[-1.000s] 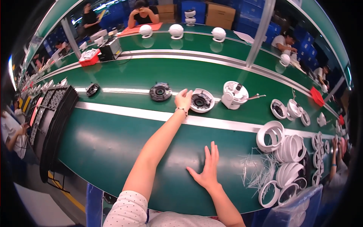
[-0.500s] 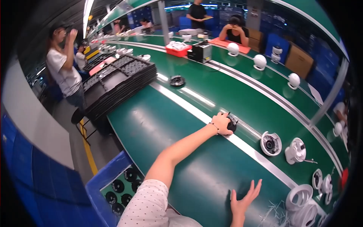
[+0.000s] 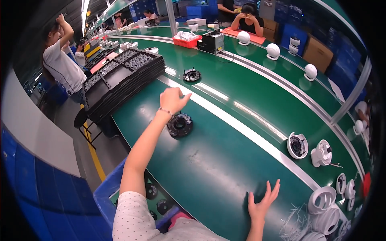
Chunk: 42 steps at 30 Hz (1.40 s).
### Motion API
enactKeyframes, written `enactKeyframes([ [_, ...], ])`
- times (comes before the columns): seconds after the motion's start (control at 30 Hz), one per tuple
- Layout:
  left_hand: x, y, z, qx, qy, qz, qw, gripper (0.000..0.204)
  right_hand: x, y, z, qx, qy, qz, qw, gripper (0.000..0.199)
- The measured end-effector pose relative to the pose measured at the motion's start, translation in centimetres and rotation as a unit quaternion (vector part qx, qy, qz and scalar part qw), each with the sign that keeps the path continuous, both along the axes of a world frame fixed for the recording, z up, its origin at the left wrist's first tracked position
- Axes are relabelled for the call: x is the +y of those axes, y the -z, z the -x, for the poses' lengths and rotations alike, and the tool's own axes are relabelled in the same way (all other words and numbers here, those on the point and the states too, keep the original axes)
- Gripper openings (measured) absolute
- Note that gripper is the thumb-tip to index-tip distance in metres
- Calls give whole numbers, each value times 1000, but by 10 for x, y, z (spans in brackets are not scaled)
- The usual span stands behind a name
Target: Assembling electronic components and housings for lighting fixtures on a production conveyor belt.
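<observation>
My left hand (image 3: 173,99) hangs over the green bench, thumb held away from the bent fingers. Nothing shows in its grasp, though the fingertips are partly hidden. Just below that wrist, a black round plastic part (image 3: 180,126) with upright prongs lies on the bench. Farther off, a similar black round part (image 3: 191,75) sits on the green conveyor belt. My right hand (image 3: 263,203) is held over the right side of the bench, fingers spread. Beside it are thin white strips (image 3: 295,221) and white plastic rings (image 3: 321,200).
Stacked black trays (image 3: 124,80) stand at the left. A blue bin (image 3: 106,192) of black round parts is by my left arm. White housings (image 3: 297,145) line the belt at right. Co-workers are beyond, near a red basket (image 3: 187,39) and a black box-shaped device (image 3: 211,42).
My left hand has let go of the black round part, now on the bench at left, and moved left from the belt's edge. My right hand stays open in nearly the same place.
</observation>
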<state>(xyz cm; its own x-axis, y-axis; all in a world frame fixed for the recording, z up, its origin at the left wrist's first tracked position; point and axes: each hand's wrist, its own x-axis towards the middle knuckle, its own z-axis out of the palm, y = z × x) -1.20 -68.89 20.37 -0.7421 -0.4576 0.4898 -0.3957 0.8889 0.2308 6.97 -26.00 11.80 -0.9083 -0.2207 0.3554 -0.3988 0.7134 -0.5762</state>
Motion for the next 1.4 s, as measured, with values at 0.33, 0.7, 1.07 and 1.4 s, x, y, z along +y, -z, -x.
enactKeyframes([
  [0.33,-73,101,151,-206,-45,-94,973,67,-5,22,3,-3,9,1,1000,63],
  [0.7,-69,88,173,-136,-17,-1,991,18,-21,13,8,-20,37,-38,998,59],
  [1.07,-132,53,45,-136,-74,18,988,9,-6,9,-1,13,21,-38,999,61],
  [1.4,-149,43,-53,-248,-80,-61,963,21,1,7,-8,42,11,-37,998,60],
])
